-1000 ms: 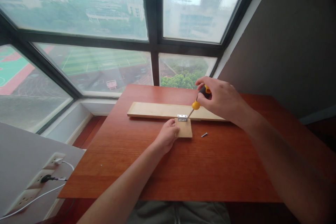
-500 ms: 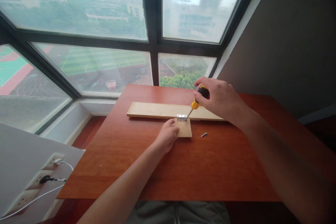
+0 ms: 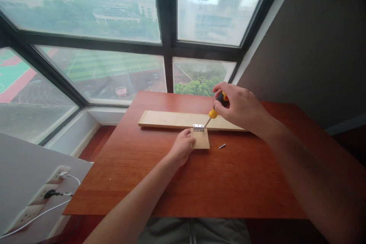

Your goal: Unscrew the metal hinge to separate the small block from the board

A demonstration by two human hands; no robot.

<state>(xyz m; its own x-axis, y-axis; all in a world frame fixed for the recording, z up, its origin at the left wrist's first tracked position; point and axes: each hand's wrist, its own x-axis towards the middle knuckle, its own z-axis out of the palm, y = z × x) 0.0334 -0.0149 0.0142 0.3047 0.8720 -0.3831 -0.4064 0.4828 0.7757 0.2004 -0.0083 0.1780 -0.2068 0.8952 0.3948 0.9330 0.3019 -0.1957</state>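
My right hand (image 3: 241,107) is closed round the black and yellow handle of a screwdriver (image 3: 214,113). Its tip rests on a small metal hinge (image 3: 198,127) that joins a long pale wooden board (image 3: 171,120) and a small wooden square (image 3: 201,140). My left hand (image 3: 182,148) lies against the left side of the small square, fingers curled on its edge, holding it down. A loose screw (image 3: 222,146) lies on the table just right of the square.
The red-brown wooden table (image 3: 160,183) stands against a large window (image 3: 114,38) and a grey wall (image 3: 314,45) on the right. At lower left a white power strip (image 3: 42,198) has plugs and a white cable in it.
My right hand has turned slightly on the screwdriver handle, which stays on the hinge. My left hand and the boards have barely moved.
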